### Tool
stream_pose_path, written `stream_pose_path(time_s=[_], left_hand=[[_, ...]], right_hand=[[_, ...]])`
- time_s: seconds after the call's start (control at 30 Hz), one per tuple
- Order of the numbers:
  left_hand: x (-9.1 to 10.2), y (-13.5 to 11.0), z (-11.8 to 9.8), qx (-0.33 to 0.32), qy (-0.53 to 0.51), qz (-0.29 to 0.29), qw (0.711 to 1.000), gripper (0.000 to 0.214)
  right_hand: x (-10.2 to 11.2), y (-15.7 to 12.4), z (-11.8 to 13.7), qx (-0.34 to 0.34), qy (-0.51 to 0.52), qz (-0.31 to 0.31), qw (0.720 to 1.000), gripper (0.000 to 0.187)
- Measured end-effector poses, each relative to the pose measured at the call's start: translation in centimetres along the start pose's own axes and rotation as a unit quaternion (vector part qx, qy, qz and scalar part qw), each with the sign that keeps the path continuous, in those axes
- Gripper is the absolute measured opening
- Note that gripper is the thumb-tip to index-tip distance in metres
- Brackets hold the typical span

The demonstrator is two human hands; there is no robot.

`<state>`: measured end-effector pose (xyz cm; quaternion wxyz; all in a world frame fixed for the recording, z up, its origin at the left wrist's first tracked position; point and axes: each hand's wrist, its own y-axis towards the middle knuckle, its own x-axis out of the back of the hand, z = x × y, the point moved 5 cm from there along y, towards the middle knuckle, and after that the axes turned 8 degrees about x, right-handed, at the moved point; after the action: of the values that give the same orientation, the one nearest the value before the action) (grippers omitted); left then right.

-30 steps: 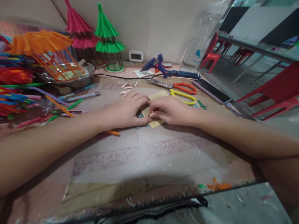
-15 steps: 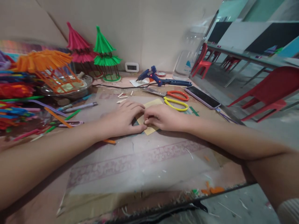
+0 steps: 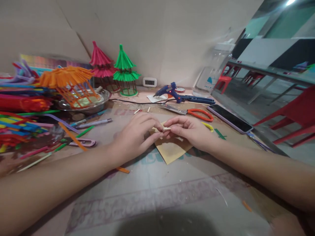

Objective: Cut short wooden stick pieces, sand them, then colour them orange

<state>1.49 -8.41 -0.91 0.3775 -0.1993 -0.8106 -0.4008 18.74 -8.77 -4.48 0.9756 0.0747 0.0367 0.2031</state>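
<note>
A: State the leftmost items.
B: Orange model [image 3: 66, 78] at the metal bowl [image 3: 98, 105]; green model [image 3: 126, 77] to its right.
A: Left hand [image 3: 137, 133]?
B: Thumb and forefinger at the stick piece [image 3: 166, 128], left end; grip cannot be determined.
A: Stick piece location?
B: Between both hands, above the yellow card [image 3: 173, 151].
A: Right hand [image 3: 190, 131]?
B: Pinching the stick piece. Scissors [image 3: 188, 112] lie just beyond; phone [image 3: 230, 118] farther right.

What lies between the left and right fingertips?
In the head view, a short pale stick lies between the fingertips of the left hand and the right hand, with a yellow card beneath.
</note>
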Motion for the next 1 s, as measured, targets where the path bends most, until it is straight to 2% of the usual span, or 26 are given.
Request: stream_pose_path(time_s=[0.13, 0.33, 0.6, 0.8, 1.0], left_hand=[[0.2, -0.1, -0.1, -0.002, -0.015, -0.021, 1.0, 0.013], [0.3, -0.1, -0.1, 0.002, -0.017, -0.027, 1.0, 0.012], [0.1, 0.0, 0.1, -0.003, -0.02, -0.034, 0.999, 0.014], [0.1, 0.0, 0.3, -0.005, -0.015, -0.045, 0.999, 0.012], [0.3, 0.0, 0.1, -0.022, -0.01, -0.05, 0.998, 0.014]], right_hand=[[-0.8, -0.1, -0.2, -0.004, -0.019, 0.03, 0.999, 0.016], [-1.6, -0.3, -0.2, 0.027, -0.049, 0.07, 0.996, 0.018], [-1.6, -0.1, 0.5, 0.068, -0.115, 0.096, 0.986, 0.015], [-1.6, -0.1, 0.1, 0.034, -0.079, 0.112, 0.99, 0.024], [-1.6, -0.2, -0.4, 0.02, -0.063, 0.09, 0.994, 0.022]])
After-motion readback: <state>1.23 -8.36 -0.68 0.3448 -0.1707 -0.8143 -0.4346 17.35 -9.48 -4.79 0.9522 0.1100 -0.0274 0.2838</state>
